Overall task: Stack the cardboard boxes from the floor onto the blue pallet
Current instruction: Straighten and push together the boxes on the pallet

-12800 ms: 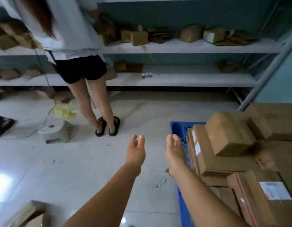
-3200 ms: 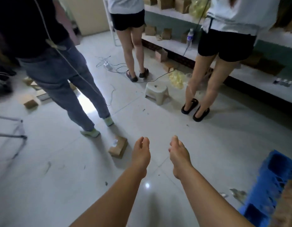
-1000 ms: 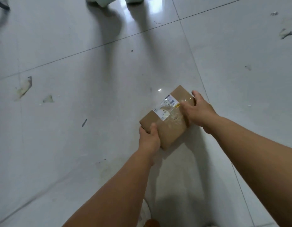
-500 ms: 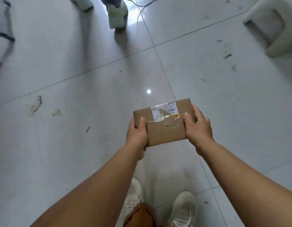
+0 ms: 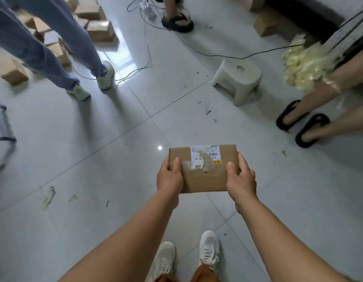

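Note:
A small flat cardboard box (image 5: 205, 180) with a white shipping label and clear tape is held level in front of me, above the floor. My left hand (image 5: 170, 176) grips its left edge, thumb on top. My right hand (image 5: 240, 178) grips its right edge the same way. The blue pallet is out of view. Several more cardboard boxes (image 5: 99, 31) lie on the floor at the far left.
A person in jeans (image 5: 54, 47) stands at the upper left among the boxes. Another person's sandalled feet (image 5: 302, 125) are at the right, next to a low grey stool (image 5: 236, 82). Cables (image 5: 196, 49) cross the tiled floor. A yellow plastic bundle (image 5: 302, 66) hangs at the right.
I have lifted the box off the floor with both hands and raised my view. The box now sits square between my hands, and the people, stool and boxes have come into sight.

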`<state>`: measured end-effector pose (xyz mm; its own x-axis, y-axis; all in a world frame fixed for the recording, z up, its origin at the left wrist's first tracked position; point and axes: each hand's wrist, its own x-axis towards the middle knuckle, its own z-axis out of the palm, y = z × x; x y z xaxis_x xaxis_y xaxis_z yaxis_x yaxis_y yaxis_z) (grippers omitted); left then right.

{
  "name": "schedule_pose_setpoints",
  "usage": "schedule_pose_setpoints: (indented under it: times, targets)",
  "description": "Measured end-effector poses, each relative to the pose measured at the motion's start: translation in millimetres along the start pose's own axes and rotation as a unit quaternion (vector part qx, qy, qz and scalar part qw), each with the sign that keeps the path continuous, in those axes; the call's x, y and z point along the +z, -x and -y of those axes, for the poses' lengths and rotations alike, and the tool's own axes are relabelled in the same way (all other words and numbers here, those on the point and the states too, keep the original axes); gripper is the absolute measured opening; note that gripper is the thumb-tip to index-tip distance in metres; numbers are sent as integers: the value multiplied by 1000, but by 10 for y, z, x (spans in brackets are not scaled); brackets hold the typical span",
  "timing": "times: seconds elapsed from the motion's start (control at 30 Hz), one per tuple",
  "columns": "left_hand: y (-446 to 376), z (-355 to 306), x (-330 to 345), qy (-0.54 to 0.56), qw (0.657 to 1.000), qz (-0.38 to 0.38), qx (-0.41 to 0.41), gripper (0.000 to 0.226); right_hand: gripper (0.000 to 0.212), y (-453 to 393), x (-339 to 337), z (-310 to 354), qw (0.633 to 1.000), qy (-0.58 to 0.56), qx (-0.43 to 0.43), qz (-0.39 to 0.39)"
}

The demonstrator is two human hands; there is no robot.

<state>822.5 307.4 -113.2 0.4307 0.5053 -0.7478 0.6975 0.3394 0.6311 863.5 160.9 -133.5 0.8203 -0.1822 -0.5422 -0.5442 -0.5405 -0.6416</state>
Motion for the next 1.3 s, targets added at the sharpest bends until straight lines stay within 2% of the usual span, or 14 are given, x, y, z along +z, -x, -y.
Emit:
schedule_pose_setpoints:
  times: [0.3, 0.57, 1.0, 1.3]
  targets:
    - [1106, -440, 215, -116, 980, 130, 92, 31, 51, 940, -1039, 34, 983, -105, 82, -123]
    - [2055, -356, 729, -247, 929, 232, 146, 42, 52, 1646, -1918, -385, 944, -175, 159, -230]
    - [3864, 612, 1999, -359, 833, 375, 191, 35, 52, 2419, -3422, -1897, 856, -285, 239, -358]
    - [4807, 1506, 2774, -441, 765, 422, 204, 40, 58, 2977, -4231, -2866, 803, -303, 284, -429]
